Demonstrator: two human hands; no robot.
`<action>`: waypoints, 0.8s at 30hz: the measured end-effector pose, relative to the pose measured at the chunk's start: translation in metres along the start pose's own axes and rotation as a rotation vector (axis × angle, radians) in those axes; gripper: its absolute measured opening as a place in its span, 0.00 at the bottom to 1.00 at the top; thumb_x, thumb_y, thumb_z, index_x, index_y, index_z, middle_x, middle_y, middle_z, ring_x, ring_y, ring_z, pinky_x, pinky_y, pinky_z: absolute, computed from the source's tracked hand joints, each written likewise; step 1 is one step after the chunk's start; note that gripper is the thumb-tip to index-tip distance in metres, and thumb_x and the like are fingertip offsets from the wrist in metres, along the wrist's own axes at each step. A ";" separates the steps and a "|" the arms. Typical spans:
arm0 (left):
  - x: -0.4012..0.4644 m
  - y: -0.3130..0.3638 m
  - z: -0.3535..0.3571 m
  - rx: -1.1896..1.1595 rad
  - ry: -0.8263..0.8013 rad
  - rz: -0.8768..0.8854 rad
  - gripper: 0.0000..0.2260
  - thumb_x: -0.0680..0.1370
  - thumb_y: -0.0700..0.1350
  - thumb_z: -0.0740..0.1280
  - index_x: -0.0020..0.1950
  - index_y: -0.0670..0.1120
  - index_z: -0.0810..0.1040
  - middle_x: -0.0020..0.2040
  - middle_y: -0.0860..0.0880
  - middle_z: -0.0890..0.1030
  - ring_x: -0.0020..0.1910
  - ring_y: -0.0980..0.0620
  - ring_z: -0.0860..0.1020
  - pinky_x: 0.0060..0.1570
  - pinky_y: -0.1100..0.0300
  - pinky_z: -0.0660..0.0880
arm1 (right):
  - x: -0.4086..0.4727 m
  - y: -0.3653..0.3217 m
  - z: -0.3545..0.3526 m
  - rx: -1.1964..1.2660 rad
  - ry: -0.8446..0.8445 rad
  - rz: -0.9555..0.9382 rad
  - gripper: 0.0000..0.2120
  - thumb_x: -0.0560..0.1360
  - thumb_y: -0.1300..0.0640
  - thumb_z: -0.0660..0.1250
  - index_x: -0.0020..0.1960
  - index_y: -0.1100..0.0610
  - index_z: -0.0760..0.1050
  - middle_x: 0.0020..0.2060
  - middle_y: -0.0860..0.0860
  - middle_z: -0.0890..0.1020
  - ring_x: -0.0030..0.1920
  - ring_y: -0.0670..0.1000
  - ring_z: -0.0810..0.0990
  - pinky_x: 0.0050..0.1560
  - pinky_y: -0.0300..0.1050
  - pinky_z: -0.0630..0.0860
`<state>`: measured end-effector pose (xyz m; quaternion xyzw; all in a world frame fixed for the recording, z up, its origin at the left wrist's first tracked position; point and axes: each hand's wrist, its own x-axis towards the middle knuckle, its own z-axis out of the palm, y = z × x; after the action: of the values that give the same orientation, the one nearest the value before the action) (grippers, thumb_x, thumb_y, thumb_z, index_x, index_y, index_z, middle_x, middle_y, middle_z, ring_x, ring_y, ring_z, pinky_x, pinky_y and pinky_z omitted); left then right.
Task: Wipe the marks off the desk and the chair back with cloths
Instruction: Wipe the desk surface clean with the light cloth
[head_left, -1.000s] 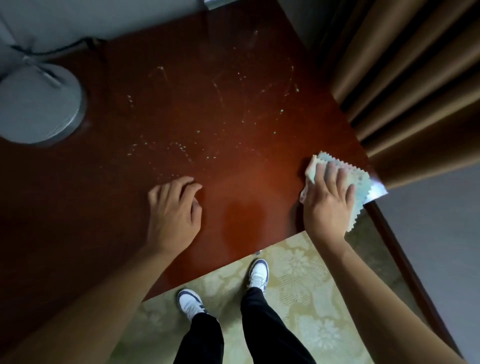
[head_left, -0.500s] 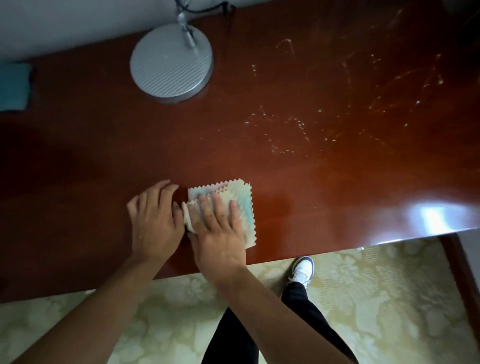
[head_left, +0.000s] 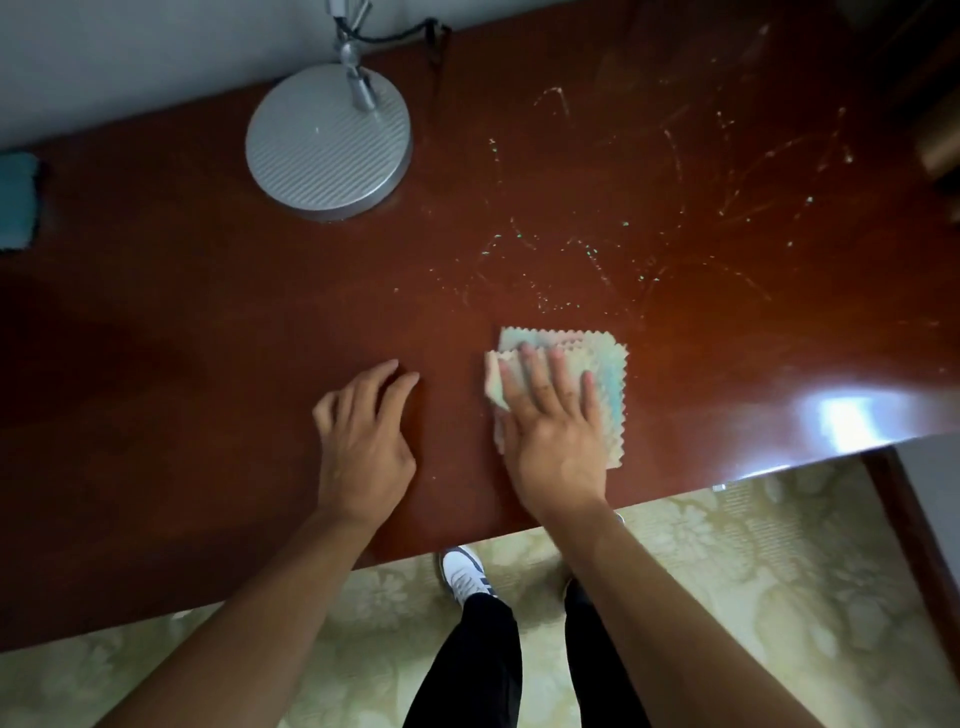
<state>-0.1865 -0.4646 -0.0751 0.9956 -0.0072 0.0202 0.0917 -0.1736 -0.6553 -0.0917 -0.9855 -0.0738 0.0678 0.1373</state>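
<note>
The right hand (head_left: 553, 441) lay flat and open on the cloth (head_left: 597, 374), below-right of the lamp base (head_left: 328, 143) on the bench (head_left: 182, 338). The left hand (head_left: 363, 439) rested empty, fingers loosely curled. Sweeping towards the marks (head_left: 597, 249) risked smearing them or bunching the cloth.

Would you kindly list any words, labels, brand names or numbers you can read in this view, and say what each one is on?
None: no readable text appears anywhere in this view.
The lamp base shows only a ribbed silver pattern, no brand.
The cloth under the right hand carries colours only, no label.
The pale marks on the desk are smears and specks, not letters.
</note>
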 end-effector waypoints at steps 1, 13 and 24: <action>0.003 0.005 -0.001 0.004 -0.003 0.019 0.30 0.63 0.29 0.67 0.64 0.44 0.77 0.65 0.44 0.76 0.65 0.44 0.74 0.62 0.45 0.64 | 0.001 0.022 -0.006 0.004 0.025 0.044 0.25 0.80 0.47 0.50 0.75 0.51 0.65 0.75 0.51 0.64 0.77 0.57 0.57 0.76 0.60 0.51; 0.031 0.097 0.004 -0.166 0.056 0.078 0.18 0.68 0.34 0.63 0.56 0.45 0.81 0.58 0.48 0.80 0.55 0.45 0.79 0.57 0.50 0.69 | -0.023 0.103 -0.030 -0.027 0.101 0.173 0.25 0.78 0.51 0.57 0.74 0.54 0.67 0.75 0.55 0.65 0.76 0.61 0.61 0.73 0.65 0.57; -0.004 0.025 -0.012 -0.229 0.074 -0.154 0.27 0.65 0.25 0.61 0.60 0.43 0.78 0.58 0.46 0.81 0.58 0.43 0.77 0.59 0.48 0.67 | 0.008 0.084 -0.027 -0.035 0.111 0.181 0.25 0.81 0.49 0.51 0.76 0.53 0.62 0.76 0.52 0.64 0.77 0.58 0.56 0.75 0.62 0.53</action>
<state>-0.1909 -0.4873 -0.0589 0.9748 0.0702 0.0489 0.2060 -0.1507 -0.7410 -0.0901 -0.9926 0.0223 0.0238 0.1173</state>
